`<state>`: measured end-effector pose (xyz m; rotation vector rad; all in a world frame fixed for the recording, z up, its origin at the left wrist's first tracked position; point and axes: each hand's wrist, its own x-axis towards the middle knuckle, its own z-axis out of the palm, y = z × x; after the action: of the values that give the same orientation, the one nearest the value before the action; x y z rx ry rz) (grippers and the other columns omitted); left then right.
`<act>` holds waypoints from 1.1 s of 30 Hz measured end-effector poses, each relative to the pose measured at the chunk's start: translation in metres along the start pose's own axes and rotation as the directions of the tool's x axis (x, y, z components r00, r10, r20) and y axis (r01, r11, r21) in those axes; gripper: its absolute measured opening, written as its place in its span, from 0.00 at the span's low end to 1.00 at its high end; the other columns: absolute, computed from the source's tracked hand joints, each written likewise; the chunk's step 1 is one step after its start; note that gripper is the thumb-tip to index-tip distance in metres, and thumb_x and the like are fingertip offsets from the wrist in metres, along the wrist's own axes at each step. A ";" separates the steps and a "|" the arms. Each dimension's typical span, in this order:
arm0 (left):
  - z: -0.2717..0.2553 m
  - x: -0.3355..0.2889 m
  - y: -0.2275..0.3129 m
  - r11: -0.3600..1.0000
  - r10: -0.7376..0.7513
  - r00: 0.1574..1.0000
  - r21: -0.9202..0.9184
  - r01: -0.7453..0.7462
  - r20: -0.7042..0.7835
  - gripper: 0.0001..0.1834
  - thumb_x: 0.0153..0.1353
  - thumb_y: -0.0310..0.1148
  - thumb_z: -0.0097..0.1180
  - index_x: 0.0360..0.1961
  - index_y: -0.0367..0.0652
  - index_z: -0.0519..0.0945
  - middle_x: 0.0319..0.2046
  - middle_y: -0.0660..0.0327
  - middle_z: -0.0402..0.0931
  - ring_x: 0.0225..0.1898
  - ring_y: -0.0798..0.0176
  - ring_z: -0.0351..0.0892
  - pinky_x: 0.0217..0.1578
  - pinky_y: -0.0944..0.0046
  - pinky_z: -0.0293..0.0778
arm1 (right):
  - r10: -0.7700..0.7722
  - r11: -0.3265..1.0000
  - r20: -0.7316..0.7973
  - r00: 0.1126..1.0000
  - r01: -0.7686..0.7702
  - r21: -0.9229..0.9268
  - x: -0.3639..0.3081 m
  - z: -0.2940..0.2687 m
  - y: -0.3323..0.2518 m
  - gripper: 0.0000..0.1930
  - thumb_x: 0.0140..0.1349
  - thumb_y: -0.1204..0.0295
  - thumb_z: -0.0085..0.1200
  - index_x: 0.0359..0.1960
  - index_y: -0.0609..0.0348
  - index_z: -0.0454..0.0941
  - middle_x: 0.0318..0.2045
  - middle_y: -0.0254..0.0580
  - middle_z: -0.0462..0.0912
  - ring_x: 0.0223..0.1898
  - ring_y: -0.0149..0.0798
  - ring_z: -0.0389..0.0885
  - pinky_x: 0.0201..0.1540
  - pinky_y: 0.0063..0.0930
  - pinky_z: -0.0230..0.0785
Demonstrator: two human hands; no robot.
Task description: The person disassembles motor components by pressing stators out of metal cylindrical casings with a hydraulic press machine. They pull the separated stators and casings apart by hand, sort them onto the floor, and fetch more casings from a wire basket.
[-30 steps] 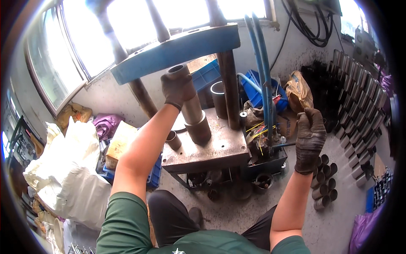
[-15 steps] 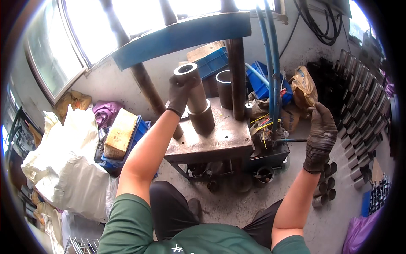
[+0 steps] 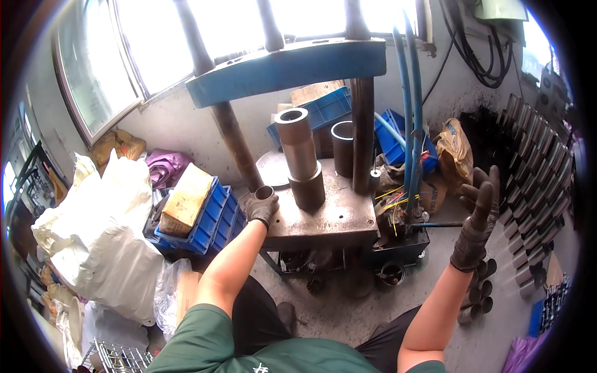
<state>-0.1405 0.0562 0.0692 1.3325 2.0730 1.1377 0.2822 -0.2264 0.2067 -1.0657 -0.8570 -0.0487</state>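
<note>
My left hand, in a dark glove, is closed around a short metal tube at the left edge of the steel press table. Beside it, a pale metal cylinder with a thick-rimmed hole stands upright in a darker sleeve. Another dark, wide tube stands farther back by the right press column. My right hand, also gloved, is raised with its fingers apart and holds nothing. Close to its wrist is the end of a thin horizontal rod.
A blue press beam spans above the table. Blue crates with a cardboard box and a white sack are at left. Stacked metal tubes line the right side; several short tubes lie on the floor.
My left hand has let go of the tall cylinder and moved down to the short tube at the table's left edge. My right hand's fingers have spread apart.
</note>
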 end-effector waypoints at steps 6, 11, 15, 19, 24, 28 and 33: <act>0.006 0.031 0.002 0.525 0.276 0.932 -0.776 -0.350 -0.234 0.32 0.50 0.37 0.78 0.54 0.40 0.76 0.47 0.54 0.81 0.47 0.56 0.83 0.50 0.57 0.81 | 0.141 0.973 0.019 0.990 -0.142 0.179 -0.002 0.008 0.002 0.25 0.78 0.52 0.52 0.58 0.62 0.84 0.41 0.35 0.87 0.40 0.30 0.82 0.49 0.29 0.74; -0.039 -0.013 0.133 0.060 0.565 0.730 -0.863 -0.501 -0.385 0.31 0.57 0.23 0.73 0.58 0.44 0.70 0.46 0.61 0.76 0.45 0.64 0.80 0.44 0.62 0.81 | 0.038 0.995 0.056 0.998 -0.043 0.092 -0.008 0.001 -0.001 0.12 0.74 0.71 0.55 0.53 0.61 0.85 0.40 0.35 0.86 0.39 0.28 0.80 0.47 0.25 0.73; -0.071 -0.036 0.208 0.004 0.751 0.589 -0.890 -0.456 -0.298 0.16 0.59 0.19 0.68 0.45 0.40 0.76 0.36 0.65 0.77 0.38 0.67 0.80 0.39 0.66 0.79 | 0.017 0.999 0.114 0.993 -0.022 0.045 -0.006 -0.002 0.002 0.09 0.74 0.73 0.54 0.50 0.60 0.84 0.38 0.34 0.85 0.38 0.28 0.79 0.46 0.25 0.73; -0.045 -0.008 0.234 -0.006 0.814 0.381 -0.662 -0.750 -0.439 0.08 0.59 0.18 0.62 0.27 0.40 0.76 0.25 0.68 0.74 0.30 0.70 0.78 0.32 0.68 0.74 | 0.032 0.999 0.136 0.990 -0.030 -0.016 -0.007 0.003 -0.003 0.07 0.75 0.74 0.53 0.47 0.60 0.83 0.36 0.33 0.84 0.38 0.28 0.78 0.46 0.24 0.73; -0.015 0.076 0.230 0.096 0.841 0.534 -0.951 -0.295 -0.081 0.08 0.59 0.29 0.64 0.31 0.35 0.80 0.31 0.58 0.82 0.33 0.60 0.82 0.35 0.61 0.77 | 0.022 0.998 0.255 0.967 -0.008 -0.055 -0.011 0.008 -0.016 0.06 0.75 0.75 0.53 0.44 0.61 0.81 0.35 0.32 0.82 0.37 0.27 0.76 0.46 0.23 0.71; -0.005 0.047 0.239 0.638 0.628 0.772 -0.507 -0.580 -0.094 0.33 0.56 0.46 0.69 0.54 0.32 0.75 0.48 0.42 0.85 0.50 0.39 0.87 0.51 0.49 0.81 | -0.045 0.934 0.354 0.934 0.165 -0.318 -0.011 -0.003 -0.019 0.05 0.73 0.77 0.52 0.42 0.63 0.81 0.33 0.34 0.80 0.36 0.28 0.74 0.45 0.24 0.71; -0.017 0.019 0.238 0.809 0.552 0.833 -0.270 -0.522 0.041 0.42 0.56 0.49 0.68 0.63 0.32 0.67 0.55 0.35 0.81 0.60 0.34 0.81 0.61 0.47 0.78 | -0.011 0.873 0.405 0.914 0.207 -0.442 -0.024 -0.010 -0.029 0.06 0.67 0.78 0.55 0.40 0.63 0.83 0.35 0.54 0.84 0.36 0.51 0.84 0.45 0.39 0.77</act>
<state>-0.0321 0.1151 0.2739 1.8675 1.4323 1.4448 0.2590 -0.2571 0.2106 -1.5213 -1.3157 -0.1554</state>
